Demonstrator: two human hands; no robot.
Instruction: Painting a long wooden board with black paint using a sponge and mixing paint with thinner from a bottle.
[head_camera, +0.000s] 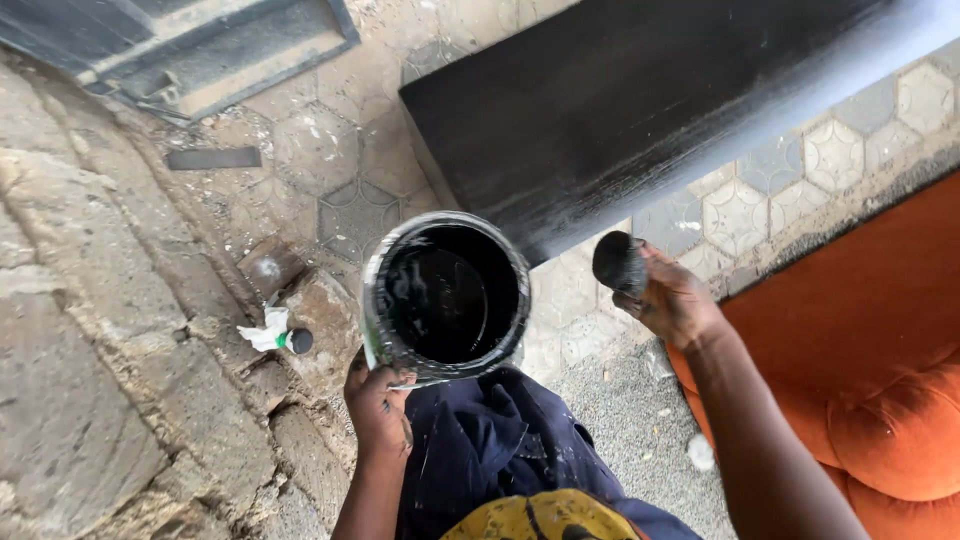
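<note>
Left hand: the left hand (378, 400), low in the frame left of centre, is closed around the lower rim of the paint can (447, 297), fingers curled under it and holding it up.
Paint can: a round open can at the centre of the frame, tipped toward the camera, its inside coated with glossy black paint and its rim smeared.
Right hand: the right hand (672, 300), right of centre, is closed in a fist on a brush (619, 263) whose dark bristle head points to the left, just beside the can's right edge but apart from it.
Board: a long black-painted board (640, 100) runs from the centre to the upper right of the frame, just above both the can and the brush.
Clothing: dark blue trousers (500, 450) and a yellow patterned garment (530, 518) fill the bottom centre under the can.
Seat: an orange tufted cushion (880, 400) occupies the lower right, behind the right forearm.
Floor: hexagon-patterned tiles (750, 210) lie under the board; rough stone paving (90, 350) covers the left side.
Small litter: a crumpled white scrap with a dark round cap (280, 335) lies on the stone left of the can.
Frame piece: a grey metal frame (200, 45) sits at the upper left.
</note>
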